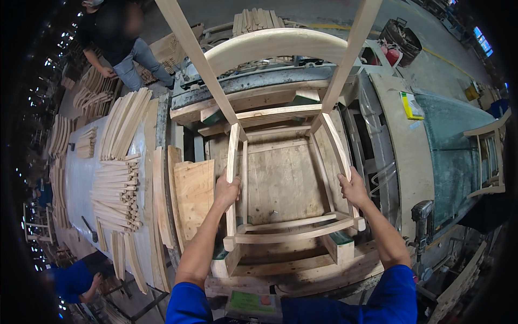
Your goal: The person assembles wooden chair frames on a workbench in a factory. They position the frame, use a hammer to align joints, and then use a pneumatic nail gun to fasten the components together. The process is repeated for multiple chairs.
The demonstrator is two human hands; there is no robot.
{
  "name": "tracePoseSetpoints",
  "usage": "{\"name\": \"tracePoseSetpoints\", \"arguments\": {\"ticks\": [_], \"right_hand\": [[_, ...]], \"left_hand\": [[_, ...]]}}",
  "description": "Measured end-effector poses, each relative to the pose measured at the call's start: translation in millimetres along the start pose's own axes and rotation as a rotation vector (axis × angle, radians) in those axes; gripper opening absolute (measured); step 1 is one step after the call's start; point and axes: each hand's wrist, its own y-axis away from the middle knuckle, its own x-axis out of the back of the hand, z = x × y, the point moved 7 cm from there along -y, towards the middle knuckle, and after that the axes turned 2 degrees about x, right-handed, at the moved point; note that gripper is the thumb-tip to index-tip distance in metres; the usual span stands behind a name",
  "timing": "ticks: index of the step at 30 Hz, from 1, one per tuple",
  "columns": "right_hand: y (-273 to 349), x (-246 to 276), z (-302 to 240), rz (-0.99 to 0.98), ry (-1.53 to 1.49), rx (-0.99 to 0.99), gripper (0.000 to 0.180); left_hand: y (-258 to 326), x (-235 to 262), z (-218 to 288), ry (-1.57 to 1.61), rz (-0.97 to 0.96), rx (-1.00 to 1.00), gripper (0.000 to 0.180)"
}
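A bare wooden chair frame [291, 237] stands in front of me on the wooden bed of a press-like bench [270, 200]. Its curved front rail is nearest me, and its two tall back posts and curved top rail [280, 46] rise at the far side. My left hand [227, 189] is wrapped round the left side rail [232, 154]. Around the right side rail [337, 143] my right hand [353, 188] is closed, with the thumb toward the inside. Green-topped wooden blocks [340, 245] sit under the frame's near corners.
On the left table [81, 178] lie stacked wooden sticks [114, 189], curved slats [124, 121] and a hammer [89, 229]. A nail gun [422, 216] is at the right, near a yellow packet [411, 106] and another chair frame [493, 156]. One person [116, 43] stands far left; another's blue sleeve [75, 281] shows lower left.
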Motion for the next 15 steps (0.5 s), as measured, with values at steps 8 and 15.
{"name": "tracePoseSetpoints", "arguments": {"ticks": [8, 15], "right_hand": [[8.0, -19.1, 15.6, -0.034, 0.100, 0.052, 0.060], [16.2, -31.6, 1.1, -0.108, -0.051, -0.004, 0.065]], "left_hand": [[51.7, -1.1, 21.4, -0.854, 0.397, -0.376, 0.078], [62.3, 11.7, -5.5, -1.141, 0.470, -0.383, 0.085]]}}
